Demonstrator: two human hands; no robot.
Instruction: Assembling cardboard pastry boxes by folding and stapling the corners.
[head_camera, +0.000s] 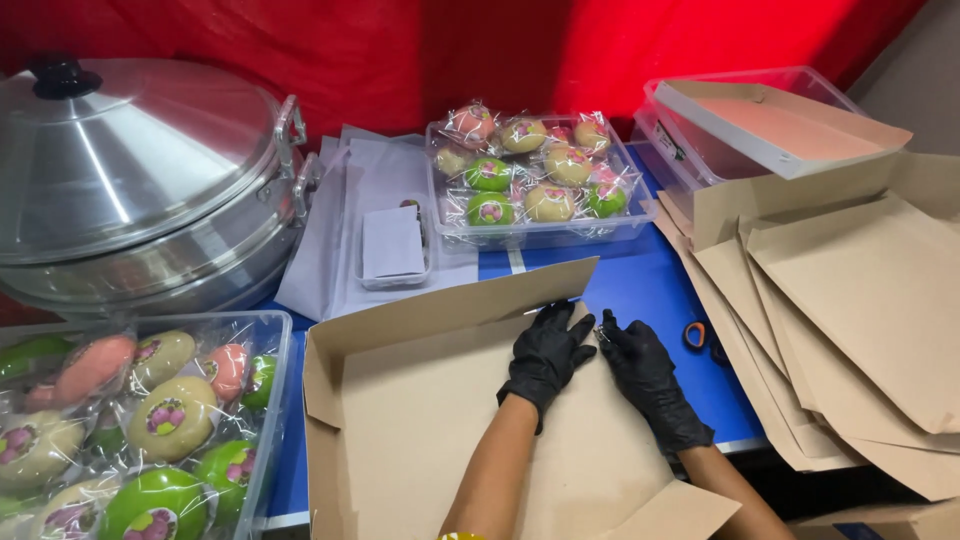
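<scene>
While both black-gloved hands, left hand (548, 352) flat and right hand (640, 362) pinching a small object, worked the cardboard box (420, 420) corner, the upright flap (450, 300) risked springing loose.

Both hands wear black gloves and rest on a half-folded brown cardboard box (450, 420) that lies open on the blue bench (640, 290). The left hand (546, 352) presses flat on the box floor, near the far corner. The right hand (640, 365) is just beside it, at the edge of the box. Orange-handled scissors (700, 337) lie near the right hand. A stack of flat cardboard sheets (850, 300) is at the right. Clear tubs of wrapped coloured cakes (530, 175) stand behind and at the left, beside a big metal steamer (140, 180).
</scene>
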